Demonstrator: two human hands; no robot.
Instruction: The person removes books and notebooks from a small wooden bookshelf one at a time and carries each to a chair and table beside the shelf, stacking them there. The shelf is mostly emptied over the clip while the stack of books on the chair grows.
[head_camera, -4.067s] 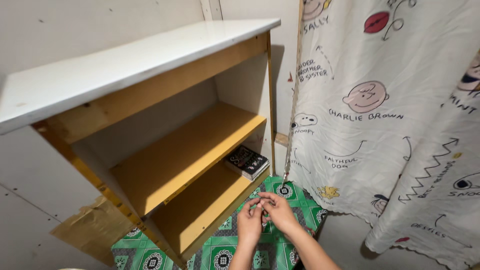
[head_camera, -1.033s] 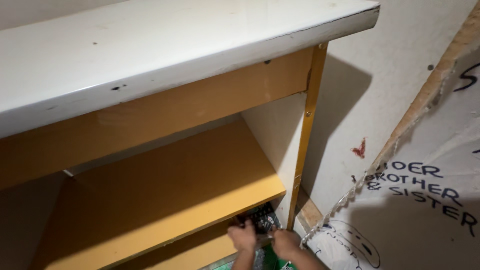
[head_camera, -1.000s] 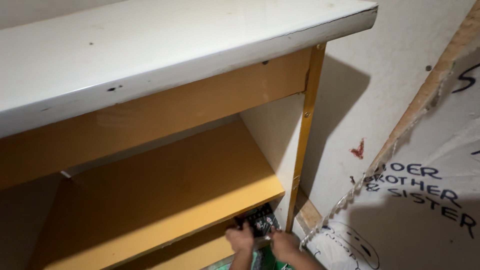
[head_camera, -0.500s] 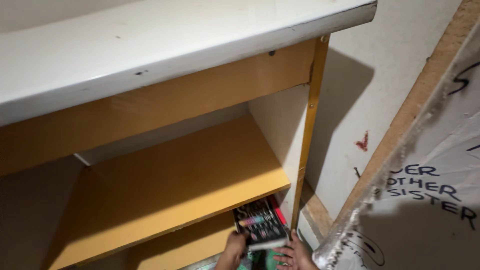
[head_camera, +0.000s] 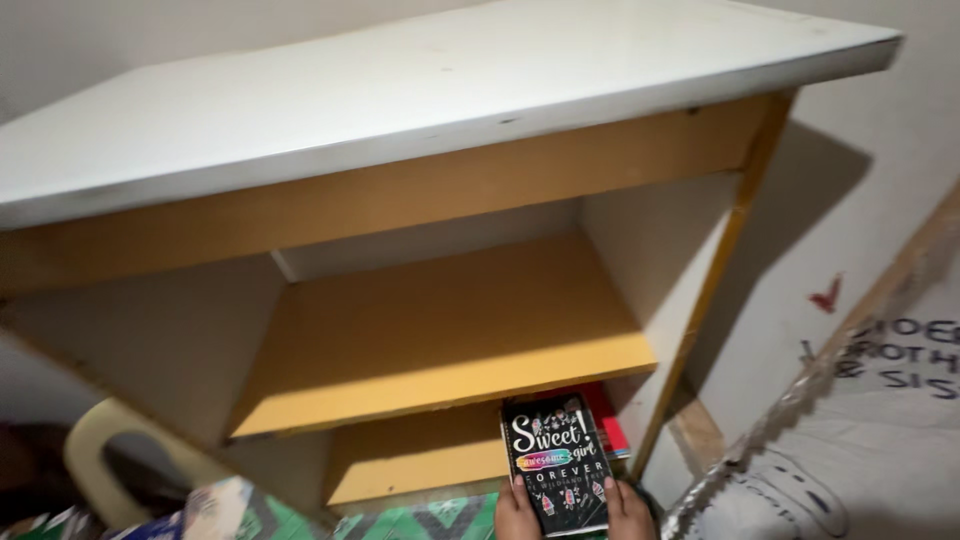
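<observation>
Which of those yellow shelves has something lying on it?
The lower shelf: a red book lies on its right end, behind the black notebook that both hands hold. The upper shelf shows only bare board.

Only a little of the person's body shows, at the bottom edge of the frame, right of centre. The left hand (head_camera: 516, 510) appears as a small rounded shape cut off by the lower border, with the tips of a few short fingers (head_camera: 519, 488) showing. The right hand (head_camera: 630, 510) is likewise cropped, a rounded patch with fingers just in view. Both hands are bare: no gloves, and no rings, watch or bands on the parts that show. No sleeve or cuff is visible, though the wrists lie below the frame edge, so what is worn on the arms cannot be told. The dim light blurs the nails and knuckles.
</observation>
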